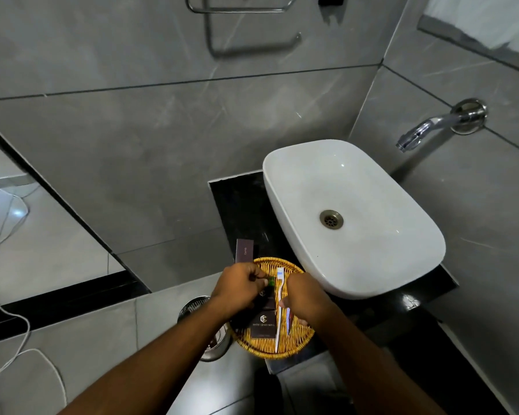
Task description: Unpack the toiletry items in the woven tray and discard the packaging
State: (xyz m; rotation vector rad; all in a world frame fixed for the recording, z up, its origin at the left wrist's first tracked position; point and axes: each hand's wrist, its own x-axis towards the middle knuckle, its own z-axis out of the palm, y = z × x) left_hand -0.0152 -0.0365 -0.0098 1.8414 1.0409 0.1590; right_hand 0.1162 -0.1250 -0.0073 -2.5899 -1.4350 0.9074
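A round woven tray (294, 344) sits on the black counter left of the basin. In it lie a white toothbrush (279, 310), a dark branded box (262, 324) and another dark packet under my hands. My left hand (240, 287) pinches a small green item (271, 281) over the tray. My right hand (306, 298) is closed over the tray's right side, holding a thin whitish piece (288, 320); what it is I cannot tell. A long dark comb box (244, 250) stands at the tray's far rim.
A white basin (351, 217) fills the counter on the right, under a chrome wall spout (423, 131). A steel bin (206, 327) stands on the floor left of the counter. White cables (9, 319) trail at the left. Towel rails (252, 31) hang on the wall.
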